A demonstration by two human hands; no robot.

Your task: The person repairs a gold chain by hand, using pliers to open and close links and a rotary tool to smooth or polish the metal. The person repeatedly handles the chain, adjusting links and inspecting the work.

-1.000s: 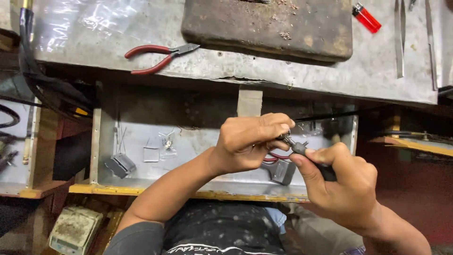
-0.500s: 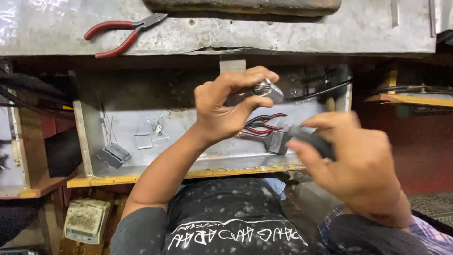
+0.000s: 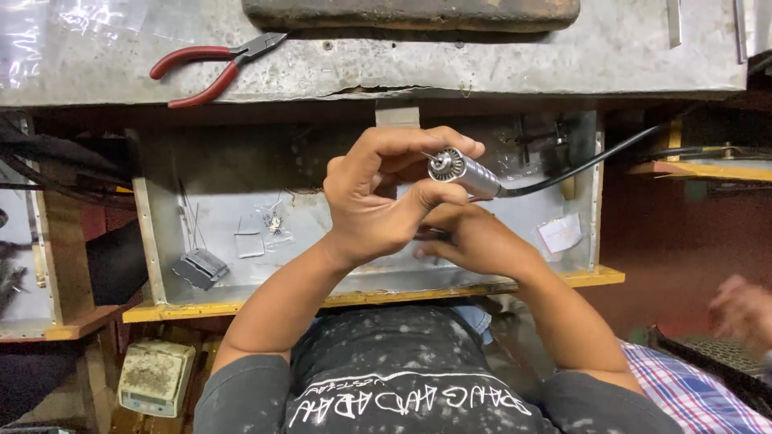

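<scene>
My left hand (image 3: 378, 197) holds a silver rotary handpiece (image 3: 465, 174) with a chuck at its tip and a black cable (image 3: 595, 159) running off to the right. My right hand (image 3: 470, 239) is tucked below and behind the left hand, fingers curled, touching it; a thin dark object shows at its fingertips, too small to name. Both hands hover over an open metal-lined drawer (image 3: 173, 265) under the bench.
Red-handled pliers (image 3: 211, 64) lie on the metal bench top (image 3: 482, 56). A dark slab (image 3: 410, 12) sits at the top edge. The drawer holds a small dark brush block (image 3: 199, 268) and small bits. A small scale (image 3: 155, 376) sits lower left. Another person's hand (image 3: 744, 309) is blurred at right.
The left hand now holds the handpiece higher with its cable trailing right. The right hand moved from the lower right in under the left hand. The view shifted slightly.
</scene>
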